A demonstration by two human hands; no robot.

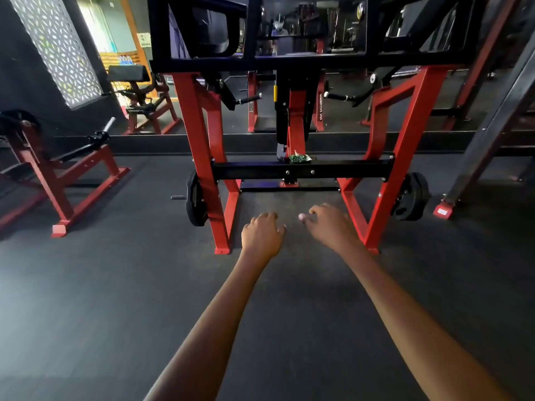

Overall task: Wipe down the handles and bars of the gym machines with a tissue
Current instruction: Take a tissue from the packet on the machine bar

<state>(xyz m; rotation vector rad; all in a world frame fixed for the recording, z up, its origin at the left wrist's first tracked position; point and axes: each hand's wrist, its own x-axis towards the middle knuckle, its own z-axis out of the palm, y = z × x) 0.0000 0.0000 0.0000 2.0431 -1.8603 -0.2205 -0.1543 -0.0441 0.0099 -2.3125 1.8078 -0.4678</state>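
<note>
Dark rubber floor [115,299] under red gym machine [202,125].

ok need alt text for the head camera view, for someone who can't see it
Two bare hands, left hand and right hand, reach forward with loosely curled fingers, holding nothing, over dark gym flooring toward a red and black weight machine. A small green packet sits on the machine's black crossbar, and a mirror behind reflects more equipment.

The machine's black top frame [260,60] is cut off by the top edge, and the small green packet [299,158] on its far crossbar [301,169] is too blurred to identify.
</note>
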